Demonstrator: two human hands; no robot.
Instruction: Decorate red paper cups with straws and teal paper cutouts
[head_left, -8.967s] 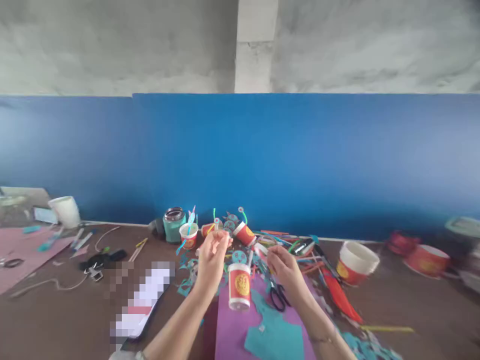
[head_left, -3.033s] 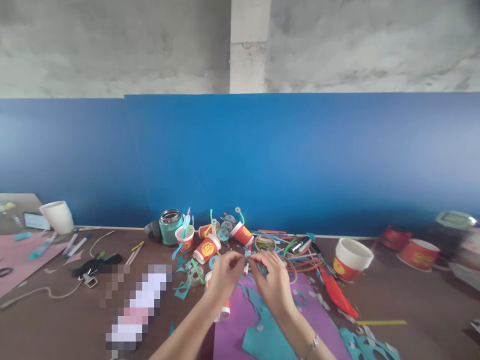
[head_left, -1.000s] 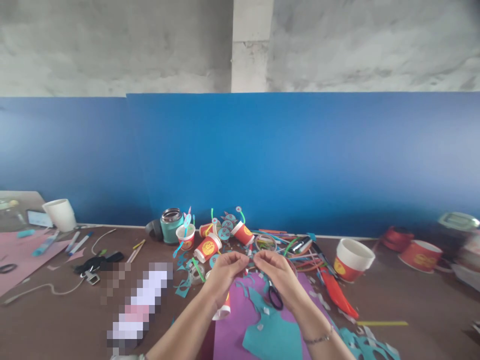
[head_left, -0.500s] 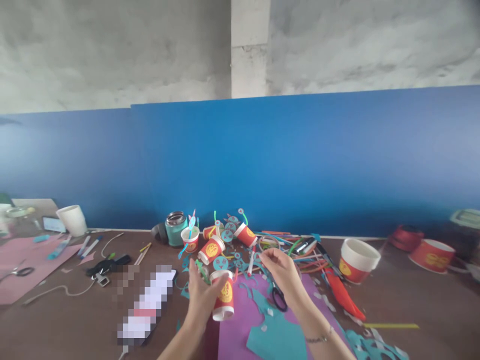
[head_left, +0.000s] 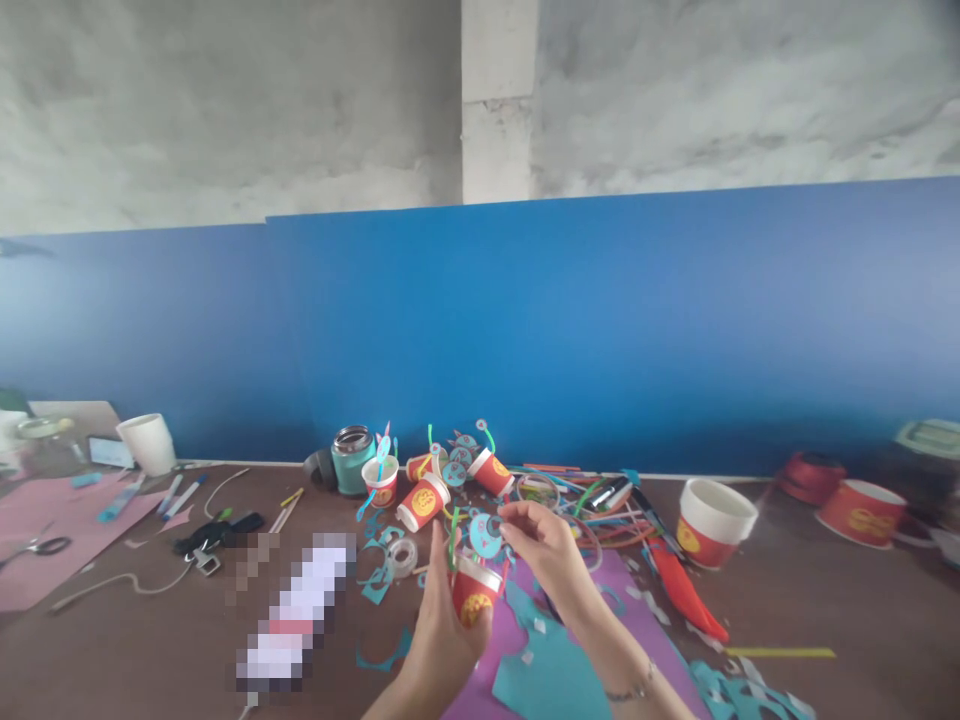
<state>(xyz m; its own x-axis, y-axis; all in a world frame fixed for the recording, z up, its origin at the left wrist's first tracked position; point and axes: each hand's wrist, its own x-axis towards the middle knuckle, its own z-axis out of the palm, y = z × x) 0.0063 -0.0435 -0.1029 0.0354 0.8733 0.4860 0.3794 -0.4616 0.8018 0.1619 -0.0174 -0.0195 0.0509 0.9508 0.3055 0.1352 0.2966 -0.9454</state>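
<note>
My left hand (head_left: 439,625) is closed around a small red-and-white paper cup (head_left: 472,585) with a yellow print, held tilted above the purple sheet. A green straw piece (head_left: 454,540) stands up at the cup's left side. A round blue paper face (head_left: 486,537) shows just above the cup's rim. My right hand (head_left: 544,550) pinches at the upper right edge of that face; a small paper disc seems to be in the fingertips, though they partly hide it. Blue paper (head_left: 555,665) with cut-outs lies under my right forearm on the purple sheet (head_left: 622,590).
Several decorated paper cups (head_left: 422,502) stand and lie behind my hands. A tape roll (head_left: 403,557) sits to the left, near a phone (head_left: 296,610). Straws and pens (head_left: 611,495), white-and-red bowls (head_left: 716,520) and a red pouch (head_left: 686,590) are at the right. A teal flask (head_left: 352,460) stands behind.
My left hand has moved right and tipped the cup, so its rim and the blue face now lie close to my right hand. My right hand has come slightly left, to the face's edge.
</note>
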